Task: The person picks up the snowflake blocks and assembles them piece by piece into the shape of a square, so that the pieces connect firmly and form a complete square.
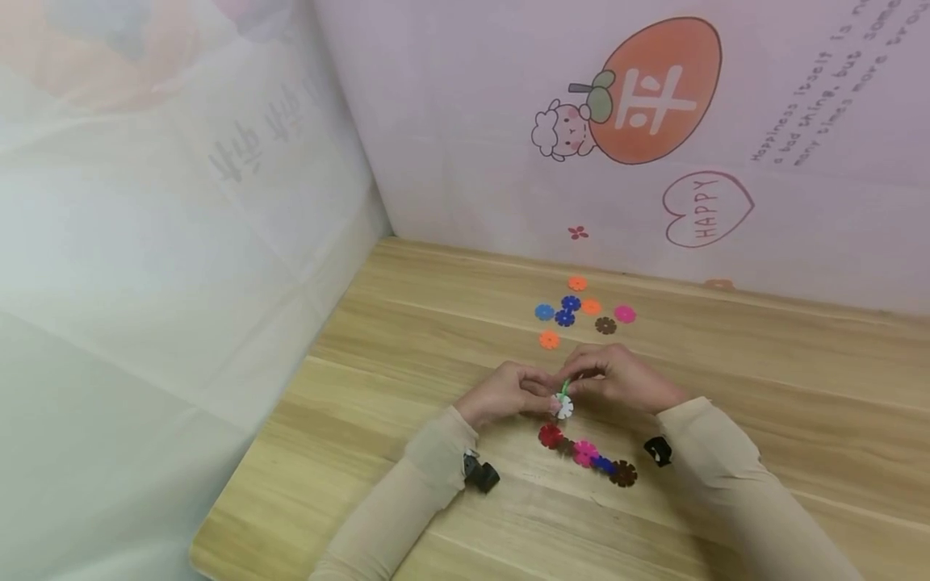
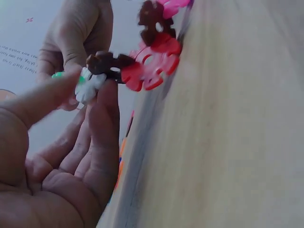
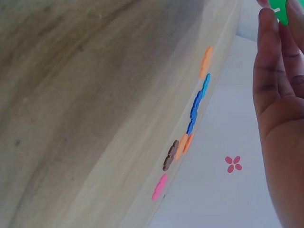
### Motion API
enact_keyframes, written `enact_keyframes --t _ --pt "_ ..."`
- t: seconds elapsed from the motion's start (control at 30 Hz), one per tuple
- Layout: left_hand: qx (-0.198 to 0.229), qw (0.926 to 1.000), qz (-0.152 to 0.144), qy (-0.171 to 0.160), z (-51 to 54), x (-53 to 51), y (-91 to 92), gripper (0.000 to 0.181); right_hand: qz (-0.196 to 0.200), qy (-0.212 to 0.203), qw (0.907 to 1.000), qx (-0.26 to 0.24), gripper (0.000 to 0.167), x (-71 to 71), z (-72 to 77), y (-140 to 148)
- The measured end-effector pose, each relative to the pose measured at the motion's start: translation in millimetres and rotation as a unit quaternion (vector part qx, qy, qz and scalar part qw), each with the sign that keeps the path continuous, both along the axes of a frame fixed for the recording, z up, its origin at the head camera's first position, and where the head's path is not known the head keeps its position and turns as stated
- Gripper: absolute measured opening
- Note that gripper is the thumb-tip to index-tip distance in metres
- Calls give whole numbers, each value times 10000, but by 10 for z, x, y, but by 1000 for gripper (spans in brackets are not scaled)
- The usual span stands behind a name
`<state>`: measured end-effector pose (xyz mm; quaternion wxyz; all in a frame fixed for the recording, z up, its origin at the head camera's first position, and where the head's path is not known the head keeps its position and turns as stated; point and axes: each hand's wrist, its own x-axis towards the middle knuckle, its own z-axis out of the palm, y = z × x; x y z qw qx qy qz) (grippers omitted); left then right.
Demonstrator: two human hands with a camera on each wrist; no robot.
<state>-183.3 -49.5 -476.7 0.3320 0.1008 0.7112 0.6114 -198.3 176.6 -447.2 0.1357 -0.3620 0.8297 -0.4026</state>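
My left hand (image 1: pixel 504 394) pinches a white notched plastic disc (image 2: pixel 90 86) between thumb and fingers. A brown disc (image 2: pixel 110 64) joins the white one to a red disc (image 2: pixel 154 66). From there the chain runs on through brown, pink (image 1: pixel 585 453) and blue discs to a brown end disc (image 1: pixel 623 474). My right hand (image 1: pixel 625 379) holds a green disc (image 3: pixel 281 10) by its edge, right against the white one. Whether green and white are interlocked I cannot tell, as fingers partly cover both.
Beyond the hands, loose discs lie on the wooden table (image 1: pixel 349 420): orange (image 1: pixel 549 340), light blue (image 1: pixel 544 311), dark blue (image 1: pixel 564 318), brown (image 1: pixel 606 325) and pink (image 1: pixel 625 314). A printed white sheet (image 1: pixel 465 161) stands along the back edge, with another sheet (image 1: pixel 182 282) at left.
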Motion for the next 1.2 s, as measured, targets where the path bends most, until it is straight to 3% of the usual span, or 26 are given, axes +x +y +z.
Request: enact_keyframes --t 0.13,0.3,0.43,0.63,0.83,0.97,1.2 --pt "-4 10000 -68 -63 19 -5 -21 39 -186 -115 9998 46 21 16 6 -16" --pt "-254 9994 -5 218 15 -10 -20 38 -424 -51 9990 112 21 26 22 -27" --pt "-133 9996 37 227 16 -13 -12 38 -916 -9 9953 302 19 3 8 24" --pt "-96 9992 -20 385 20 8 -5 34 -2165 143 9724 859 28 -87 -83 247" --pt "-102 9993 109 336 16 14 -12 33 -2878 -197 9517 1053 41 -201 -189 402" --pt "-64 9993 181 317 12 6 -10 31 -3164 -52 9412 1181 41 -330 -231 412" --pt "18 9995 245 208 0 0 -4 29 -3234 25 9331 1573 54 -515 -236 305"
